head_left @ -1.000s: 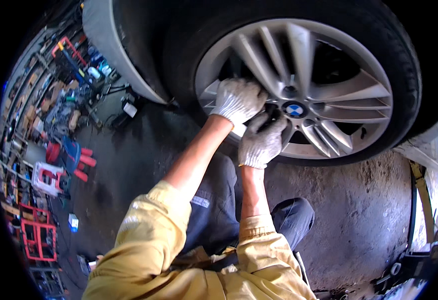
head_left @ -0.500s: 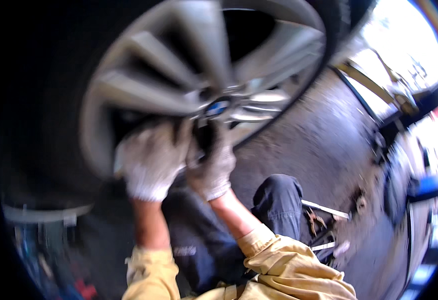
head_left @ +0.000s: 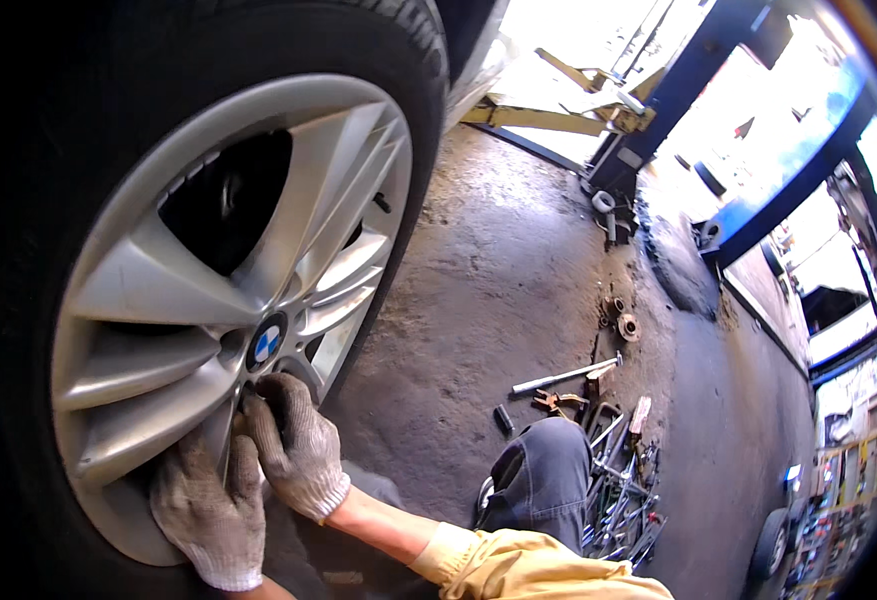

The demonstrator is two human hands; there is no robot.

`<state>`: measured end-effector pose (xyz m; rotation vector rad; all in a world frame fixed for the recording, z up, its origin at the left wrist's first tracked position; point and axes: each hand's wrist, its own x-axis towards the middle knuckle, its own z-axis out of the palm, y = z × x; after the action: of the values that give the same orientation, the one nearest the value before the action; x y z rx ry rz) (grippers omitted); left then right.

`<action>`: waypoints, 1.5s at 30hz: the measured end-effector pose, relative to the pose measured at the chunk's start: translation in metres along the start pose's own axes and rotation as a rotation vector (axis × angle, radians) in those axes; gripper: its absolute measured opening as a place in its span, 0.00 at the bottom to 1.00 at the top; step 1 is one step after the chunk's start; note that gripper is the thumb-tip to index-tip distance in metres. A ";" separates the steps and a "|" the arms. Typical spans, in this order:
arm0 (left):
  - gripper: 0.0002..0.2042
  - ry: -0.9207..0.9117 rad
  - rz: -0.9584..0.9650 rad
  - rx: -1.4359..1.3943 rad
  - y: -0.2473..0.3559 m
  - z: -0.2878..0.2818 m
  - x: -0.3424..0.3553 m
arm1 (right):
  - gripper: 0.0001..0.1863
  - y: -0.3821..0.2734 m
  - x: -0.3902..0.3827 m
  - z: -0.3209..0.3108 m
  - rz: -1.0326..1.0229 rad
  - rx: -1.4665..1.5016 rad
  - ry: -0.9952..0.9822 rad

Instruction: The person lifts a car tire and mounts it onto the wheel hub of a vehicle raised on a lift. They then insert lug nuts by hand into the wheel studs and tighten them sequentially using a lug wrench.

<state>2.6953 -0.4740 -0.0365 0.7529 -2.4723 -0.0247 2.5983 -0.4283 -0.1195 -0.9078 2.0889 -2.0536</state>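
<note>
A silver alloy wheel (head_left: 163,275) with a black tyre (head_left: 48,180) stands upright at the left, a blue-and-white centre cap (head_left: 266,344) at its hub. My left hand (head_left: 213,515), in a soiled white knit glove, grips a lower spoke, thumb on one side and fingers partly hidden in the gap. Just below the cap, my right hand (head_left: 298,450), gloved alike, has its fingertips pinched together at a bolt hole. Whatever lies between those fingertips is too hidden to make out.
On the floor to the right lie a metal bar (head_left: 566,375), a black socket (head_left: 503,419), rusty round parts (head_left: 628,327) and a pile of wrenches (head_left: 623,490) beside my knee (head_left: 543,475). Farther off stand a blue lift post (head_left: 693,90) and a loose tyre (head_left: 770,543).
My view has swung, so the wheel sits lower and farther left, and the blur is gone. Both hands stay at the lower spokes, the right now pinching just under the cap.
</note>
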 end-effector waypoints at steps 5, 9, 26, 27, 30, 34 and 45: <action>0.27 -0.032 0.018 0.049 -0.001 -0.008 -0.001 | 0.23 -0.010 0.005 -0.015 -0.319 -0.141 -0.011; 0.28 -0.081 -0.060 0.049 0.001 -0.009 -0.002 | 0.15 -0.014 0.009 -0.001 0.001 0.123 0.056; 0.22 0.102 -0.043 0.181 0.001 0.005 -0.006 | 0.15 -0.024 0.017 -0.022 0.681 0.459 -0.237; 0.22 0.125 -0.038 0.189 0.001 0.005 -0.005 | 0.16 -0.023 0.017 -0.019 0.244 0.237 -0.177; 0.23 0.090 -0.059 0.197 0.002 0.005 -0.006 | 0.22 -0.014 0.013 -0.023 -0.292 -0.317 -0.180; 0.21 0.087 -0.103 0.178 0.002 0.008 -0.007 | 0.15 -0.006 0.016 -0.011 0.122 0.150 -0.116; 0.16 0.158 -0.097 0.084 0.006 0.005 0.001 | 0.18 -0.009 0.015 -0.025 -0.225 -0.243 -0.245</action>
<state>2.6889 -0.4707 -0.0391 0.8760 -2.2974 0.0992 2.5780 -0.4126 -0.1037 -1.4112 2.2152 -1.6905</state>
